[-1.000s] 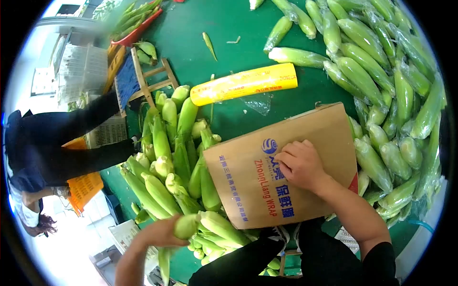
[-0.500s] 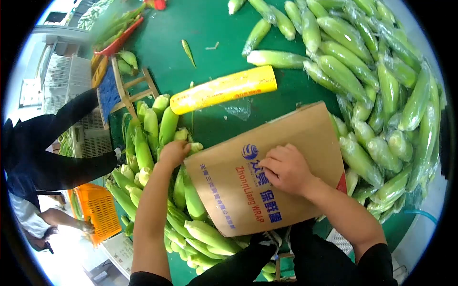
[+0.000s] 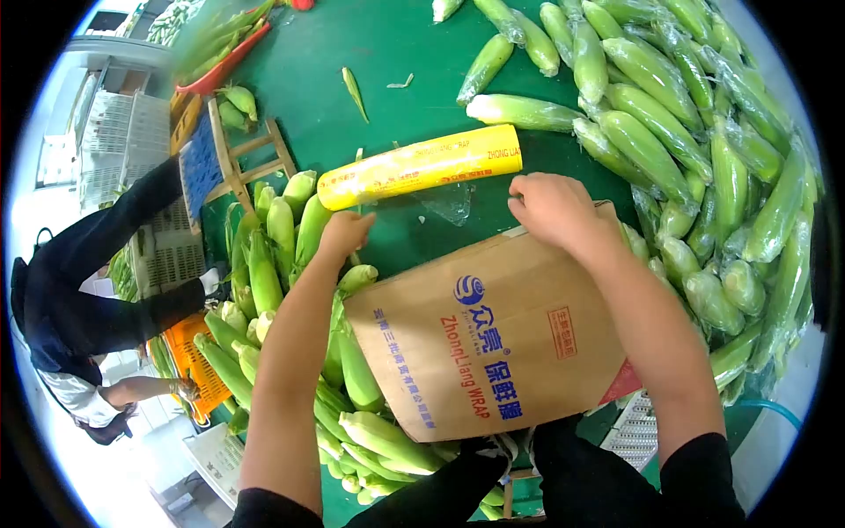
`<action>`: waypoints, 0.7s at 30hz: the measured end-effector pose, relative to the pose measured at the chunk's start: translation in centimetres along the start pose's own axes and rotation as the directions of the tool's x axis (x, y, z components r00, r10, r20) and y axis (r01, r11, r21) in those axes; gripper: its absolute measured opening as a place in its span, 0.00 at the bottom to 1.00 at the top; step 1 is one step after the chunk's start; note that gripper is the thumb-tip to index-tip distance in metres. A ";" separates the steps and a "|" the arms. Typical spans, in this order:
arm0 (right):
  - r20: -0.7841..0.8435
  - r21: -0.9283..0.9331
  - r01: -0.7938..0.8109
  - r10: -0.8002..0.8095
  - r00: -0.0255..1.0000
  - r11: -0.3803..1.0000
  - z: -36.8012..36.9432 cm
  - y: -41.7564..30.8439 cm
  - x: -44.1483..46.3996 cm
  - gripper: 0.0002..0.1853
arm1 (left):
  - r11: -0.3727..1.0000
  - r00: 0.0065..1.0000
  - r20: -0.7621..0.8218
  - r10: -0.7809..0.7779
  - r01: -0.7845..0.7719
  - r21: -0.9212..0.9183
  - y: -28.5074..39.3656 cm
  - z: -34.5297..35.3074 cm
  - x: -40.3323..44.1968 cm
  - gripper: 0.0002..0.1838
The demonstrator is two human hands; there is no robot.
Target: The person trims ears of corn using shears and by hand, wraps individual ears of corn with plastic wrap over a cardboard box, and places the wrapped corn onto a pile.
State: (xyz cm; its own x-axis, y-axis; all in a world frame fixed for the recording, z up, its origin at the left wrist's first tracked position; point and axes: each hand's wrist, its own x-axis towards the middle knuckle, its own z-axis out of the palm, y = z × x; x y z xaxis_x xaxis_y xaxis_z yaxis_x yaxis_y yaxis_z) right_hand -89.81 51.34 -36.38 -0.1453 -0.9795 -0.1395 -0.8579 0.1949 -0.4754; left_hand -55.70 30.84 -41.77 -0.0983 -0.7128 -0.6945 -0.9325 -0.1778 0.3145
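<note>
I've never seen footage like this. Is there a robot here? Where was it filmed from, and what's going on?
No robot: these are a person's two bare hands. A camera worn on the head looks forward and down, so the person's own arms enter from the bottom.

On the green floor lie ears of corn in their husks to the left and plastic-wrapped ears to the right. Between them is a yellow roll printed with lettering. Nearer is a printed cardboard piece.

The left hand is by the roll's left end, the right hand by its right end. I can't tell whether either grips it. At far left, another person is beside an orange crate.
</note>
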 end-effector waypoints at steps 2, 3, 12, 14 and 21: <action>-0.252 -0.058 0.089 -0.101 0.962 0.994 -0.3 -0.6 -0.5 0.08 | 0.923 0.988 0.006 -0.157 0.149 -0.355 0.2 1.6 2.2 0.24; -0.216 -0.033 0.084 -0.089 0.972 0.996 -0.2 -0.7 -0.6 0.08 | 0.893 0.989 0.010 -0.147 0.137 -0.429 -0.1 2.1 2.9 0.25; -0.153 0.024 0.071 -0.066 0.986 0.997 -0.2 -0.7 -0.2 0.08 | 0.860 0.998 -0.024 0.052 -0.057 -0.508 -0.6 2.1 3.2 0.10; -0.140 0.046 0.053 -0.046 0.989 0.998 -0.2 -0.6 -0.3 0.08 | 0.683 0.989 -0.042 0.145 -0.131 -0.718 -1.1 1.1 2.4 0.07; -0.161 0.067 0.115 -0.103 0.982 0.991 0.0 -1.0 -0.4 0.16 | -0.202 0.872 -0.295 0.390 -0.231 -0.952 1.1 -4.2 -10.2 0.08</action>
State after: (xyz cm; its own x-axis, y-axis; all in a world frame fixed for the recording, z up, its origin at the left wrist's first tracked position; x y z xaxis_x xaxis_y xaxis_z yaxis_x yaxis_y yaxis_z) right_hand -88.85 51.57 -35.85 -0.1337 -0.9897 0.0521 -0.8340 0.0839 -0.5454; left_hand -54.23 35.09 -31.66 -0.3468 -0.8911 -0.2927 0.5419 -0.4451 0.7129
